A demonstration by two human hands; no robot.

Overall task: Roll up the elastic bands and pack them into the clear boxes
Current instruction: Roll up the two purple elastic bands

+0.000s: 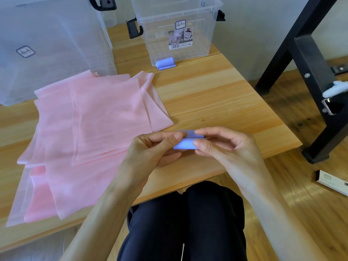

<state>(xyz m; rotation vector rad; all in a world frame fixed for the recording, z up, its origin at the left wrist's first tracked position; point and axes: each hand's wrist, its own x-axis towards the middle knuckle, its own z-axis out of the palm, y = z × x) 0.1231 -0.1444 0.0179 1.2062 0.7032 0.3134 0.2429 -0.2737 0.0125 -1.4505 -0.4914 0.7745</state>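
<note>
Wood-plank counter (216, 95). Far-left large clear box (47, 44), hazy plastic. Pink bands (90, 132): thin, matte sheets spread flat, left half. Small clear box (178, 31), ribbed floor, black latches; one lilac roll (165, 63) inside at front wall. Left hand (150, 149) and right hand (224, 146) pinch a lilac band roll (186, 143) above the near edge, long axis left-right, fingers curled on each end.

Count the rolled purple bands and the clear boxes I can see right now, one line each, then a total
Rolled purple bands: 2, the held band gripped by the left hand and right hand, and the boxed band.
Clear boxes: 2, the small box and the large box.
Total: 4
</note>
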